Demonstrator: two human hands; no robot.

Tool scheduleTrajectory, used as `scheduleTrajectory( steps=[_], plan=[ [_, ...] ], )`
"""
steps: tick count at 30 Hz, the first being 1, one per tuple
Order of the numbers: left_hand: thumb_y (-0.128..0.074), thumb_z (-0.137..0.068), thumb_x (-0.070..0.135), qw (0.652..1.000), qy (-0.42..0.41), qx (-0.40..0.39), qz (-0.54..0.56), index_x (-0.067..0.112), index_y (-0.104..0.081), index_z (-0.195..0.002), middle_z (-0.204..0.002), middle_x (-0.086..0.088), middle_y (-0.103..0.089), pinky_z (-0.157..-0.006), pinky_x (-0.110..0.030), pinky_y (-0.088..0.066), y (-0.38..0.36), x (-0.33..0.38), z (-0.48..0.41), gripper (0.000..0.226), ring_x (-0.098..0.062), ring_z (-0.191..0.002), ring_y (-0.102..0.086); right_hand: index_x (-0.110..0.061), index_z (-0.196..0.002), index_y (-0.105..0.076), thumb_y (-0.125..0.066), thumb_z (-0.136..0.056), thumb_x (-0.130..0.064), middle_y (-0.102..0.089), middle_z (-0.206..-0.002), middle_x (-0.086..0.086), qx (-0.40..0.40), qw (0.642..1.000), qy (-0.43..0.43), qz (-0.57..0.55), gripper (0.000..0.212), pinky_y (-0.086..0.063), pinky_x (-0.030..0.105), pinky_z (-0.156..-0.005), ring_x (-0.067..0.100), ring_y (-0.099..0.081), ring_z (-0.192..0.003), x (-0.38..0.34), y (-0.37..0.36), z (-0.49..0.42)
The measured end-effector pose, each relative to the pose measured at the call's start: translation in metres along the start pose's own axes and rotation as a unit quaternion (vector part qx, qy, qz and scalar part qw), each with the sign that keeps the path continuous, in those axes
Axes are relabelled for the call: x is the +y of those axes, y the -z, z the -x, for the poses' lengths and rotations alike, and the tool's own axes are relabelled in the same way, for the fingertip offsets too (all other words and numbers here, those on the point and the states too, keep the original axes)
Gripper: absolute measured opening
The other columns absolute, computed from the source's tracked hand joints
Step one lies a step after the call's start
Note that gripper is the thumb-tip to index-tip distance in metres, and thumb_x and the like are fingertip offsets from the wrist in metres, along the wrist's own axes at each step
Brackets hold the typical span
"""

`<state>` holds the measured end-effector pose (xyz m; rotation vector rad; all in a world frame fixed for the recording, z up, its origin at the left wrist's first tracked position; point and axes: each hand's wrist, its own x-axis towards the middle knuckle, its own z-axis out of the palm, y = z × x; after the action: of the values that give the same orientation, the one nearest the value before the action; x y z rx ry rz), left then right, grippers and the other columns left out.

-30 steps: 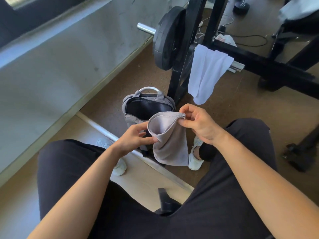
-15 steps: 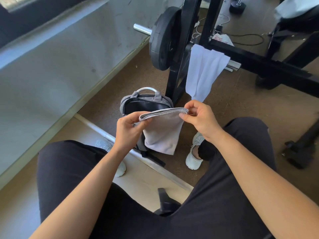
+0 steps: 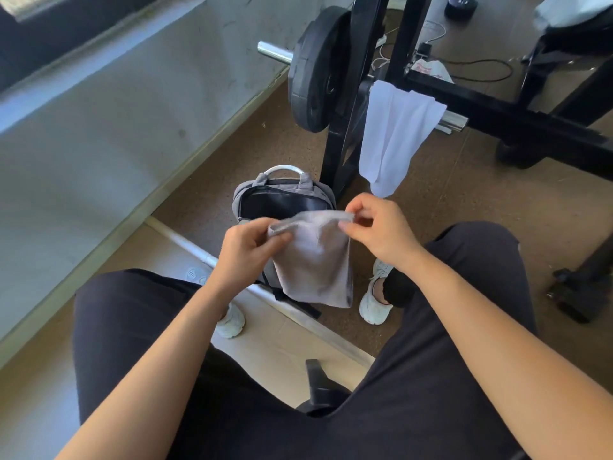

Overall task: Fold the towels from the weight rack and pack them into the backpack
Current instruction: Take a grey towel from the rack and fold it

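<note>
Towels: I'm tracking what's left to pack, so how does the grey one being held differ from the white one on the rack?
The grey towel is pinched at its top edge by the left hand and right hand; the white towel hangs untouched over the weight rack. The grey towel looks folded into a compact rectangle; the white towel drapes long and loose. Neither is in the backpack.

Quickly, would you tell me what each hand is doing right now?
Left hand: pinching the grey towel's top corner.
Right hand: pinching its other top corner.
</note>
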<state>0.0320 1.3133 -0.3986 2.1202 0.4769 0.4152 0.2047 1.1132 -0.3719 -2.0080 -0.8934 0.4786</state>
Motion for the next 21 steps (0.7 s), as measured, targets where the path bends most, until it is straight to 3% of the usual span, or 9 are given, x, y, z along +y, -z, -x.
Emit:
scheduleTrajectory(
  steps=[2,3,5,7,9,13,16,19,21],
  plan=[
    [-0.07,-0.097,0.019,0.991,-0.048,0.106,0.062,0.019,-0.076,-0.104,-0.09,0.011,-0.075,-0.075,-0.031,-0.055,-0.001,0.009,0.0,0.01,-0.006,-0.083,-0.068,-0.01,-0.098,-0.064,-0.073,-0.092,-0.016,-0.07,-0.086,0.001,0.084,0.994,0.049,-0.051,0.012,-0.05,0.015,-0.071,0.007,-0.066,-0.082,-0.008,0.001,-0.001],
    [-0.069,-0.097,0.021,0.991,-0.052,0.113,0.048,0.019,-0.076,-0.104,-0.091,0.011,-0.075,-0.077,-0.03,-0.055,-0.001,0.011,-0.003,0.01,-0.009,-0.085,-0.07,-0.01,-0.098,-0.063,-0.072,-0.092,-0.015,-0.07,-0.085,0.002,0.092,0.993,0.055,-0.053,0.012,-0.05,0.016,-0.07,0.009,-0.066,-0.08,-0.01,0.001,-0.003],
    [-0.065,-0.093,0.044,0.998,-0.011,-0.01,-0.054,0.025,-0.073,-0.091,-0.075,0.01,-0.069,-0.07,-0.04,-0.054,-0.002,0.004,-0.011,0.02,-0.012,-0.072,-0.065,-0.014,-0.093,-0.062,-0.073,-0.091,-0.016,-0.067,-0.075,-0.002,0.0,1.0,0.011,0.0,0.011,-0.049,0.025,-0.067,0.009,-0.062,-0.068,-0.003,0.001,-0.008],
    [-0.06,-0.086,0.057,0.975,0.042,-0.169,-0.138,0.017,-0.063,-0.077,-0.058,0.011,-0.052,-0.062,-0.046,-0.046,-0.005,-0.008,-0.01,0.04,-0.008,-0.056,-0.047,-0.016,-0.087,-0.061,-0.074,-0.089,-0.016,-0.058,-0.06,-0.007,-0.161,0.983,-0.063,0.067,0.013,-0.045,0.031,-0.065,0.011,-0.051,-0.058,0.009,-0.001,-0.008],
    [-0.065,-0.089,0.046,0.975,0.065,-0.204,-0.059,0.011,-0.058,-0.075,-0.054,0.013,-0.044,-0.057,-0.04,-0.038,-0.007,-0.014,-0.005,0.038,-0.005,-0.053,-0.039,-0.015,-0.087,-0.062,-0.074,-0.09,-0.017,-0.051,-0.055,-0.006,-0.219,0.968,-0.099,0.066,0.013,-0.043,0.034,-0.065,0.012,-0.046,-0.058,0.017,-0.001,-0.005],
    [-0.065,-0.097,0.03,0.996,0.037,-0.04,0.064,0.019,-0.072,-0.096,-0.08,0.005,-0.068,-0.072,-0.036,-0.048,-0.007,-0.007,-0.003,0.013,-0.006,-0.078,-0.06,-0.016,-0.093,-0.059,-0.069,-0.094,-0.019,-0.064,-0.071,0.0,-0.058,0.997,-0.051,0.02,0.01,-0.047,0.03,-0.067,0.017,-0.06,-0.069,0.013,0.0,-0.006],
    [-0.065,-0.101,0.023,0.997,0.005,0.036,0.061,0.018,-0.074,-0.119,-0.114,0.008,-0.075,-0.093,-0.025,-0.051,-0.006,-0.001,-0.004,0.021,-0.006,-0.112,-0.067,-0.012,-0.095,-0.057,-0.068,-0.095,-0.015,-0.067,-0.08,0.005,0.015,0.999,0.003,-0.028,0.011,-0.047,0.021,-0.069,0.015,-0.062,-0.074,0.007,-0.001,-0.008],
    [-0.064,-0.094,0.039,0.993,0.061,-0.099,0.009,0.017,-0.071,-0.092,-0.079,0.002,-0.066,-0.071,-0.038,-0.048,-0.005,-0.011,-0.005,0.024,-0.012,-0.073,-0.06,-0.014,-0.09,-0.058,-0.07,-0.093,-0.016,-0.061,-0.065,0.0,-0.102,0.994,-0.049,0.012,0.012,-0.044,0.027,-0.063,0.011,-0.052,-0.058,0.011,-0.002,-0.008],
    [-0.063,-0.088,0.048,0.98,0.102,-0.17,0.025,0.009,-0.062,-0.08,-0.069,-0.002,-0.052,-0.061,-0.044,-0.043,-0.004,-0.015,-0.003,0.04,-0.015,-0.064,-0.048,-0.014,-0.091,-0.061,-0.072,-0.092,-0.02,-0.056,-0.061,0.003,-0.197,0.974,-0.109,0.033,0.013,-0.041,0.033,-0.064,0.014,-0.047,-0.059,0.016,-0.002,-0.006]
  ],
)
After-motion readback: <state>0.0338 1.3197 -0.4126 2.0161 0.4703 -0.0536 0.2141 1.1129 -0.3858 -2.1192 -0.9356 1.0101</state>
